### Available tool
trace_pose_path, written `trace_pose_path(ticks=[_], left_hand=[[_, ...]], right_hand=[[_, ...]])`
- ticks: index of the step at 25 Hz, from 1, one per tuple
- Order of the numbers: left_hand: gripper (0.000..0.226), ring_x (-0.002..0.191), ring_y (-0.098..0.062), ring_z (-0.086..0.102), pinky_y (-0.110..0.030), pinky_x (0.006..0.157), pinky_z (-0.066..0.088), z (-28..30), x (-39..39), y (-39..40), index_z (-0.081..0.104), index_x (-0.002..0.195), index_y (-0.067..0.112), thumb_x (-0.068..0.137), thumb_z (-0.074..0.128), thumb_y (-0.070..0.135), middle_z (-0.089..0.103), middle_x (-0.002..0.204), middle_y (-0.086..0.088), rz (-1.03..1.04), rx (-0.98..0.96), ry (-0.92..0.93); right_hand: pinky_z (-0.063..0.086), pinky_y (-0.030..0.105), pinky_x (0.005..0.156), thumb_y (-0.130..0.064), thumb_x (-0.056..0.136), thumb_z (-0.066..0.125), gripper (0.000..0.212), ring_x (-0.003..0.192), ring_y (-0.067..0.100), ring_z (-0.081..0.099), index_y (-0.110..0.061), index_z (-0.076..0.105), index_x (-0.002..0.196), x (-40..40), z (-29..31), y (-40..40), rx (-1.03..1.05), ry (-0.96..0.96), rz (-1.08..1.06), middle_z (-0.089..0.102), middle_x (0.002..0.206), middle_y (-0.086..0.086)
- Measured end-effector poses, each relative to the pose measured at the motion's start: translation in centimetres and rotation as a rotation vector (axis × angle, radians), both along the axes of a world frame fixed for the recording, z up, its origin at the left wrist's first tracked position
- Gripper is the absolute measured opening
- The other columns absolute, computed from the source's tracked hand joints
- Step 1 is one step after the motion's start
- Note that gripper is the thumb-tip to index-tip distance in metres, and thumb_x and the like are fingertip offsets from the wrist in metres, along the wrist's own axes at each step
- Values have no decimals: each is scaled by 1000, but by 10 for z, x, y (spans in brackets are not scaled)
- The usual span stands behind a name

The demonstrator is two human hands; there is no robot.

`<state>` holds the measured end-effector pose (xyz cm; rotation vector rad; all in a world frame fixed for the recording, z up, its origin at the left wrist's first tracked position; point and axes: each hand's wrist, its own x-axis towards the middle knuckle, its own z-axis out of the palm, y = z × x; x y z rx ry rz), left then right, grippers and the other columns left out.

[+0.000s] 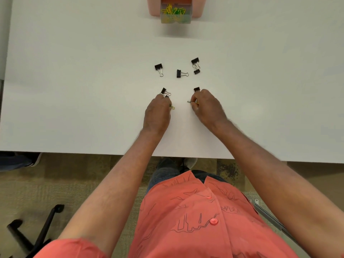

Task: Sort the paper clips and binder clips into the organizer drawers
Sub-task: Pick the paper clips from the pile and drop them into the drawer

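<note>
Several black binder clips lie on the white table (74,90): one at the left (158,68), one in the middle (181,73), a pair at the right (195,65), one (165,91) just beyond my left hand and one (196,89) at my right fingertips. My left hand (157,114) rests on the table, fingers closed on a yellow paper clip (172,107) that pokes out. My right hand (206,107) pinches a paper clip (189,102) between thumb and finger. At the far edge stands the pink organizer (153,8), its clear drawer (176,13) pulled out and holding yellow and green paper clips.
The table's near edge (93,153) runs just in front of my body. A black chair base (37,231) stands on the carpet at the lower left. A metal rail (270,216) shows at the lower right.
</note>
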<state>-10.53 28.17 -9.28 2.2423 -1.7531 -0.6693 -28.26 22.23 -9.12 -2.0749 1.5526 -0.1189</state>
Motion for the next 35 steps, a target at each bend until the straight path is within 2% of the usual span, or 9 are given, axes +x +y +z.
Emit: trace_pose_path(ticks=[5, 10, 12, 14, 18, 22, 25, 30, 35], left_hand=[[12, 89, -31, 60, -41, 70, 51, 4, 5, -4, 64, 94, 9, 92, 56, -1, 60, 105, -9, -104, 10, -10], [15, 82, -15, 65, -25, 71, 51, 20, 16, -17, 72, 97, 16, 90, 64, 5, 69, 90, 5, 141, 42, 389], [17, 78, -9, 65, -17, 69, 50, 37, 25, -35, 75, 100, 16, 91, 65, 5, 70, 87, 6, 195, 16, 483], [17, 76, -11, 67, -21, 71, 53, 56, 39, -64, 77, 99, 15, 91, 65, 5, 70, 85, 7, 194, -42, 503], [17, 76, -14, 70, -28, 75, 58, 90, 64, -135, 78, 101, 15, 92, 65, 7, 73, 90, 4, 107, -188, 409], [24, 94, -15, 69, -31, 84, 57, 104, 73, -219, 78, 103, 17, 91, 61, 7, 76, 105, 0, 7, -287, 200], [26, 94, -21, 68, -38, 83, 59, 94, 72, -266, 77, 100, 20, 89, 57, 6, 75, 104, -1, -48, -209, 102], [23, 97, -22, 67, -41, 81, 58, 72, 80, -278, 74, 104, 23, 91, 57, 15, 73, 107, 1, -48, -224, 113], [15, 98, -7, 60, -25, 74, 45, 57, 99, -266, 69, 107, 25, 95, 60, 25, 63, 112, 4, 74, -369, 189]], right_hand=[[49, 26, 66, -24, 83, 65, 7, 79, 12, 61, -18, 64, 85, 8, 13, 1, 309, -328, -383, 66, 90, -4], [56, 31, 73, -11, 93, 56, 7, 79, 20, 65, -10, 60, 88, 26, 26, -9, 664, -882, -722, 66, 89, 8], [58, 30, 73, -5, 93, 53, 9, 79, 21, 65, -7, 59, 88, 35, 36, -23, 730, -1007, -760, 65, 90, 10], [58, 30, 73, -2, 92, 52, 11, 80, 21, 64, -6, 58, 85, 43, 49, -45, 731, -1055, -733, 64, 91, 11], [59, 29, 79, 1, 93, 57, 10, 83, 20, 66, -7, 62, 97, 54, 73, -99, 547, -906, -594, 66, 95, 11], [61, 23, 72, 7, 95, 53, 20, 82, 19, 68, -12, 61, 94, 63, 82, -133, 441, -623, -469, 65, 103, 13], [60, 34, 80, 6, 93, 48, 26, 88, 19, 71, -15, 64, 97, 70, 91, -159, 318, -399, -357, 69, 106, 9], [58, 36, 80, 3, 93, 51, 26, 98, 22, 64, -17, 66, 97, 88, 107, -211, -75, -185, -136, 66, 106, 3], [57, 45, 78, 4, 90, 50, 27, 94, 30, 64, -14, 67, 101, 114, 90, -250, -210, -16, 73, 70, 107, 8]])
